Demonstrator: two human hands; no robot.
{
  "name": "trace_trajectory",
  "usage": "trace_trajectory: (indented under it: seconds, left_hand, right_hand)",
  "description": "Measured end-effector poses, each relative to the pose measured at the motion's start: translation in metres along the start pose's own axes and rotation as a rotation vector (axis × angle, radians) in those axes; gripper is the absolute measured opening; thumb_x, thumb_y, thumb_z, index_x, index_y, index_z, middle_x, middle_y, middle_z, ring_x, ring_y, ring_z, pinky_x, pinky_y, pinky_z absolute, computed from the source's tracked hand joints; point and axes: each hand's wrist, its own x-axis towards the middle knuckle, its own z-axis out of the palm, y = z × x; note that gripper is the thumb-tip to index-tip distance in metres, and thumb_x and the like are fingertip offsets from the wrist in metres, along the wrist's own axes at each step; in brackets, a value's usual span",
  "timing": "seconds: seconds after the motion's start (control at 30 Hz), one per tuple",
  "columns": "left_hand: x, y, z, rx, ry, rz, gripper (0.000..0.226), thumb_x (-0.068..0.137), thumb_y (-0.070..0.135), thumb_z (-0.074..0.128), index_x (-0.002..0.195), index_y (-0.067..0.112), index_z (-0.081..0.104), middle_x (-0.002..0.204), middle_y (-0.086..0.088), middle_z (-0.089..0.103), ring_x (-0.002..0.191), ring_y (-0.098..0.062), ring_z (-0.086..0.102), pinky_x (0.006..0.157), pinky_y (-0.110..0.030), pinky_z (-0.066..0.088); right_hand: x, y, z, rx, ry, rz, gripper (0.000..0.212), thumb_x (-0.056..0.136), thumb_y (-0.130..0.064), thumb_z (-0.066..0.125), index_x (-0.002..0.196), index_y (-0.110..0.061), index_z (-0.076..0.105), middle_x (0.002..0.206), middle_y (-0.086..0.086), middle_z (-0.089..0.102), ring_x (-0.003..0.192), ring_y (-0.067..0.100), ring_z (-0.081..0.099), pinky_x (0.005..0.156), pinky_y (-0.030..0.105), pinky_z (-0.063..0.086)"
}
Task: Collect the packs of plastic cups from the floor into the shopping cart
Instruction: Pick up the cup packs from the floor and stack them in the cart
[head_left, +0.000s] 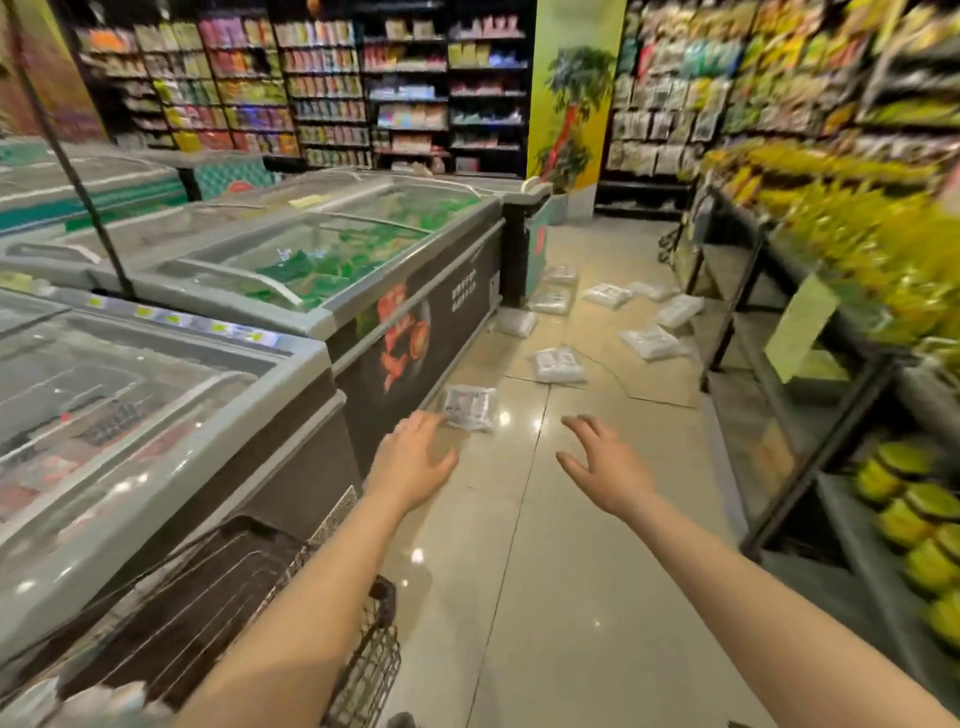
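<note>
Right, the nearest clear plastic pack of cups with a white printed label (469, 408) lies flat on the glossy beige tiled floor (571, 571), just beside the foot of the grey chest freezer with the red food picture on its dark side (405, 332); its long axis runs roughly across the aisle, label end toward the freezer. Beyond it, a second pack (558, 365) sits mid-aisle, long axis also across the aisle, and a third (652, 342) lies angled toward the right-hand shelving. More packs trail away up the aisle (607, 295), too blurred to read their direction.

Both arms reach forward over the floor. The left hand (413, 460) hovers just short of the nearest pack, its grip wide open, fingers spread and holding nothing. The right hand (602, 462) hangs apart from it on the other side, its grip also spread open, with nothing in it.

Down at the bottom left, the dark wire shopping cart (218, 597) stands against the freezer, under the left forearm. On the right, black metal shelving (779, 499) carries yellow-green jars (904, 509).
</note>
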Motion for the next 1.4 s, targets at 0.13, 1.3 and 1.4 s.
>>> trace_trajectory:
  seconds: [0.13, 1.3, 1.4]
  left_hand:
    - [0.054, 0.048, 0.032, -0.052, 0.012, 0.053, 0.051, 0.089, 0.038, 0.058, 0.134, 0.016, 0.050, 0.131, -0.003, 0.053, 0.121, -0.023, 0.049, 0.098, -0.035, 0.039]
    - [0.650, 0.189, 0.207, -0.134, -0.146, 0.669, 0.050, 0.091, 0.042, 0.053, 0.135, 0.018, 0.048, 0.134, -0.001, 0.051, 0.122, -0.021, 0.048, 0.094, -0.037, 0.045]
    - [0.691, 0.168, 0.227, -0.103, -0.174, 0.607, 0.049, 0.090, 0.042, 0.053, 0.133, 0.019, 0.048, 0.133, 0.000, 0.051, 0.119, -0.021, 0.049, 0.090, -0.037, 0.045]
  right_hand:
    - [0.031, 0.059, -0.018, 0.027, 0.015, 0.082, 0.052, 0.094, -0.040, 0.050, 0.142, -0.023, 0.040, 0.144, 0.001, 0.041, 0.130, 0.023, 0.041, 0.102, 0.041, 0.041]
    - [0.432, 0.318, -0.096, -0.123, 0.306, 0.561, 0.054, 0.095, -0.042, 0.049, 0.144, -0.020, 0.038, 0.143, 0.001, 0.044, 0.130, 0.019, 0.043, 0.101, 0.035, 0.041]
    - [0.484, 0.339, -0.080, -0.094, 0.259, 0.523, 0.054, 0.095, -0.041, 0.049, 0.144, -0.019, 0.038, 0.143, 0.002, 0.043, 0.129, 0.020, 0.043, 0.102, 0.038, 0.043]
